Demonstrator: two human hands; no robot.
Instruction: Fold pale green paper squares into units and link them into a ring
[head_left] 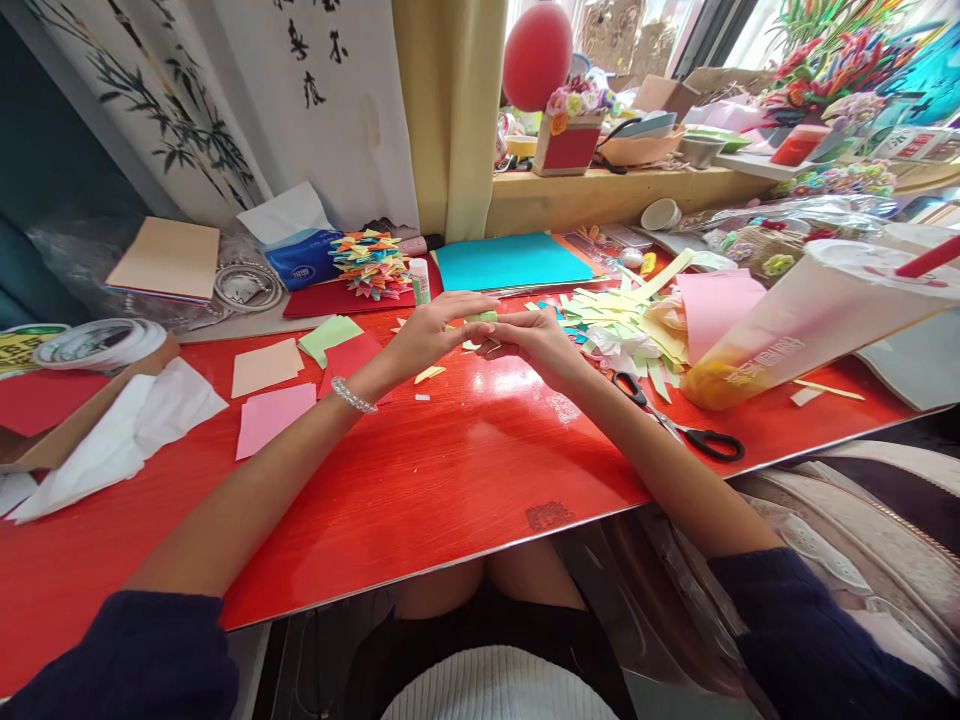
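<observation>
My left hand [431, 338] and my right hand [534, 340] meet above the red table [450, 480], fingertips touching. Between them is a small light green paper piece [486, 318], pinched by the fingers of both hands. A glue stick [420, 282] stands upright just behind my left hand. Close to my right hand lies a heap of pale green and yellow paper strips [630, 315]. Black-handled scissors [675, 425] rest under my right forearm. Left of my left hand are red paper [352, 358], green paper [328, 336], peach paper [266, 367] and pink paper squares [276, 418].
A tilted drink cup [810, 320] with a red straw is at the right. Behind the hands lie blue sheets [514, 262] and a folded paper ball [370, 263]. A cardboard box [90, 405] with tape rolls and white tissue is at the left.
</observation>
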